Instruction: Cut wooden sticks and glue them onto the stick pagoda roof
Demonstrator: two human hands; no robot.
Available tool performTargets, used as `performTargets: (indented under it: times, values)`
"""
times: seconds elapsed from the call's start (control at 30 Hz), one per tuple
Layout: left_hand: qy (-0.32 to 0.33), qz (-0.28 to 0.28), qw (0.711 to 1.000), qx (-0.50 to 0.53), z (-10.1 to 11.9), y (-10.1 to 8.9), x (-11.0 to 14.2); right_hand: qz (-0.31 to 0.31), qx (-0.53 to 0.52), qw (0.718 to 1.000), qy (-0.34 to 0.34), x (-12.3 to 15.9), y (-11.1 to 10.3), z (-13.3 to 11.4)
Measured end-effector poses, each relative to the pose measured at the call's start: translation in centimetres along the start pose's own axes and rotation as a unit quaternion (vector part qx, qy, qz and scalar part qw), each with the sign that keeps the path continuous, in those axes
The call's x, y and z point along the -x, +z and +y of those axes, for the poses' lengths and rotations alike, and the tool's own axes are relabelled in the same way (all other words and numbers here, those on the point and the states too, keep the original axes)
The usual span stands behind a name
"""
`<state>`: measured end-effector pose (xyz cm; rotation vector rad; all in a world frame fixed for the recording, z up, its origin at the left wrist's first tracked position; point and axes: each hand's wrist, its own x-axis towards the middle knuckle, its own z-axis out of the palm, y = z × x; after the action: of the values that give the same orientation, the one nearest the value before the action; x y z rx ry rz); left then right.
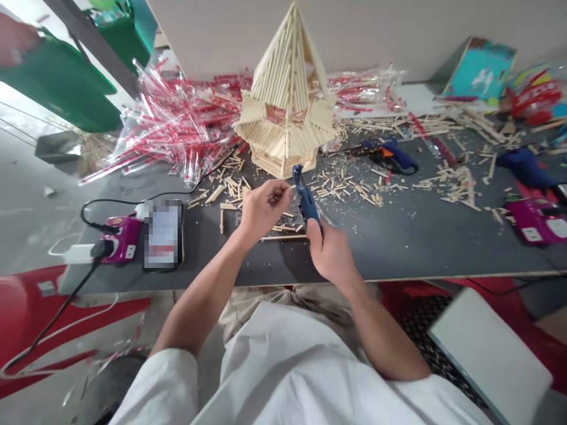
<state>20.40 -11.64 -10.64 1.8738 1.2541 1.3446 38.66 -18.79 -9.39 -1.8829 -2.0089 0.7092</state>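
Note:
My right hand (330,251) is wrapped round a blue hand tool (306,198) that looks like a pair of cutters. The tool points up and away from me, its head a little in front of a house-like model (287,112) of thin wooden sticks with a pointed roof. Close to the tool's left side, my left hand (266,206) is closed in a pinch; anything between its fingertips is too small to make out. Below the hands, a long thin stick (283,238) lies on the dark tabletop (248,265), with short cut pieces (230,188) scattered about.
Red-and-clear plastic wrappers (177,124) pile up at the back left. A phone (163,236) lies beside a purple power strip (121,239). Blue glue guns (396,156) and another purple power strip (538,221) are at the right. Green bins (62,82) stand at the far left.

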Motion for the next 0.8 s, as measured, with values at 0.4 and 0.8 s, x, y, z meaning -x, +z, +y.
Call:
performTargets:
  times: [0.4, 0.8]
  values:
    - [0.058, -0.032, 0.997, -0.027, 0.1, -1.4, -0.8, 0.179, 0.243, 0.947, 0.109, 0.8, -4.5, 7.3]
    - [0.210, -0.173, 0.938, -0.216, 5.6, -5.2, -6.0, 0.075, 0.235, 0.969, -0.035, -3.5, -9.3, 6.5]
